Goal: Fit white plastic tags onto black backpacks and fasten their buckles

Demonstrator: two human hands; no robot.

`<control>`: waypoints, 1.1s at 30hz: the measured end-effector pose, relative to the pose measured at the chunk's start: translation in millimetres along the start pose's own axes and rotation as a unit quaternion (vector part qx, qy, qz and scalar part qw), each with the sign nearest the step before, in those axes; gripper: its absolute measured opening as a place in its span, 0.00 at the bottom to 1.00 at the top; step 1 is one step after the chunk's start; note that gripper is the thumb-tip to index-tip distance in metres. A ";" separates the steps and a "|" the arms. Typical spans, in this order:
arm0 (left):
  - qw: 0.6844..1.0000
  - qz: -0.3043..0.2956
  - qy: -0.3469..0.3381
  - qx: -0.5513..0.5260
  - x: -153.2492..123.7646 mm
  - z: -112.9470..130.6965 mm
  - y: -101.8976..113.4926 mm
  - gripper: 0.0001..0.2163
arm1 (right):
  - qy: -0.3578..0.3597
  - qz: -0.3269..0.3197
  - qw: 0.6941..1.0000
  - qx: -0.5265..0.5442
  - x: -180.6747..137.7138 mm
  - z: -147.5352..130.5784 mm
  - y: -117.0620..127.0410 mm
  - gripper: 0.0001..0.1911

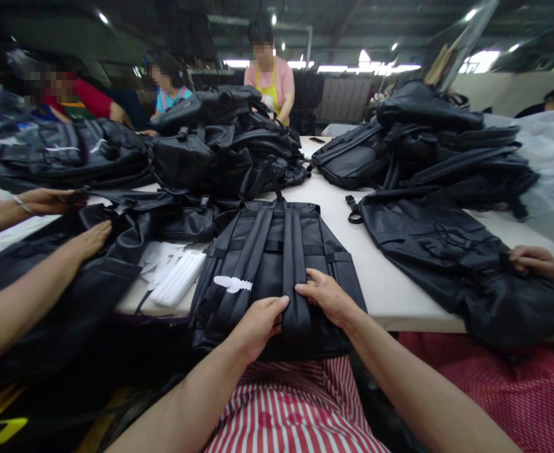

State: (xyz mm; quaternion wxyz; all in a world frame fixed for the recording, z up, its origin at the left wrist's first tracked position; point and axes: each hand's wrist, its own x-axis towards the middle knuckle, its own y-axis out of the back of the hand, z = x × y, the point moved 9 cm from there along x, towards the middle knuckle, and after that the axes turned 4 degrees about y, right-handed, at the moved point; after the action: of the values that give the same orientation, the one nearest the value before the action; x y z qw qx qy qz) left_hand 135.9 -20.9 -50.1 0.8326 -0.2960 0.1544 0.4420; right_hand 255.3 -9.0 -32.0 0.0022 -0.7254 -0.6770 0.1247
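A black backpack (270,251) lies back side up at the table's front edge, its two shoulder straps running toward me. My left hand (260,326) grips the left edge of the right-hand shoulder strap (295,270), thumb on top and fingers curled beneath. On the opposite edge of that same strap, my right hand (328,296) is closed, with thumb and index finger near the edge. A white paper tag (232,284) lies across the other shoulder strap (253,251). The backpack's lower end overhangs the table edge above my striped apron (295,409).
Piles of black bags (229,141) stand behind, with another pile (427,138) at right. A white bundle (177,277) lies left of the backpack. Co-workers' hands (90,242) handle a bag at left; another co-worker's hand (536,260) holds a black bag (446,251) at right.
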 end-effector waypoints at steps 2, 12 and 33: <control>0.999 0.004 0.019 -0.029 2.1 0.1 -1.9 0.15 | 0.024 0.003 0.999 0.022 -0.7 -3.5 -1.3 0.21; 0.989 -0.055 0.052 -0.131 12.8 2.1 -21.9 0.15 | 0.059 0.010 0.997 0.046 1.4 -3.3 -5.3 0.23; 0.978 0.066 0.123 -0.152 10.7 -13.0 5.6 0.09 | 0.154 0.029 0.804 -0.573 7.5 -41.3 22.2 0.17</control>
State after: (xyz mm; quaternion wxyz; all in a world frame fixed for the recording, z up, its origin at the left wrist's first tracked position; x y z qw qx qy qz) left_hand 137.3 -19.8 -67.8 0.7216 -0.4603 0.2060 0.4744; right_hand 285.1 3.3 2.9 -0.3130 -0.6234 -0.5949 -0.3993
